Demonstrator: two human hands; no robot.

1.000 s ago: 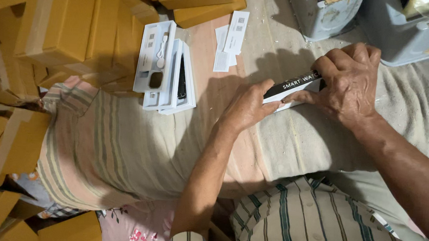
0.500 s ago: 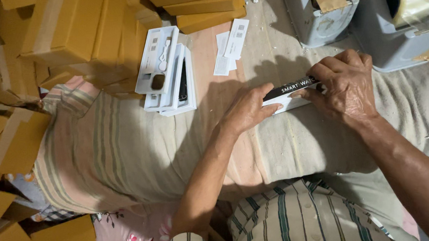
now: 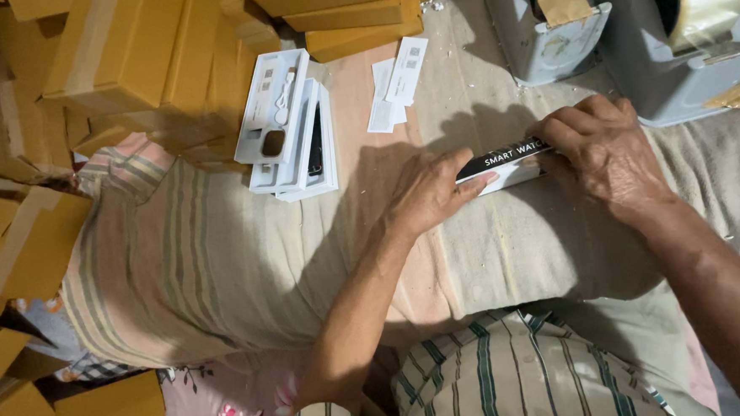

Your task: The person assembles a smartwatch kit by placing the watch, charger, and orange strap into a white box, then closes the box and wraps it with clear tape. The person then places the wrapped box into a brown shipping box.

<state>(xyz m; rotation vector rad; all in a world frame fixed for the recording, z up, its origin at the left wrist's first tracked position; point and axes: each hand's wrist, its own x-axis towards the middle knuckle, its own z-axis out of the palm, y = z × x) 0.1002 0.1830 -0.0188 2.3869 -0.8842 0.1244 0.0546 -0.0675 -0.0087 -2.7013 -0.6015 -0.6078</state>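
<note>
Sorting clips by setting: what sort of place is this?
Probably a small packing workspace on cloth-covered bedding: stacked cardboard boxes, white product trays and grey tape dispensers surround the hands, left and right, on a slim box.

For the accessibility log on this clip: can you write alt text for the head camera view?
Seen from above, a person's left hand and right hand grip the two ends of a slim black-and-white box on a striped cloth. A stack of white product trays lies to the left, paper slips beyond, with yellow cardboard boxes around and two grey tape dispensers at top right.
</note>
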